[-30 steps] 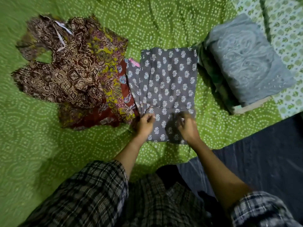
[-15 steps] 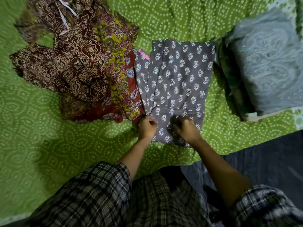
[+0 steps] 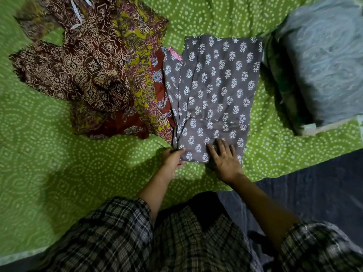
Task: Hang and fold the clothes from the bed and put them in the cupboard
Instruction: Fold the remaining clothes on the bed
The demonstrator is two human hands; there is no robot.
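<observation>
The left hand [image 3: 173,160] pinches the near left corner of the garment [image 3: 216,85], thumb on top. The right hand [image 3: 225,162] lies flat on its near edge, fingers spread. The garment, grey with white leaf sprigs and a strip of pink trim [image 3: 173,54] at its far left, is folded into a long panel that lies flat on the green, white-dotted bed [image 3: 59,163]. Touching its left side is a pile [image 3: 94,71] of brown, yellow and red prints. To the right, apart, sits a blurred blue-grey bundle [image 3: 324,65]. Dark blue cloth [image 3: 314,193] covers the near right.
</observation>
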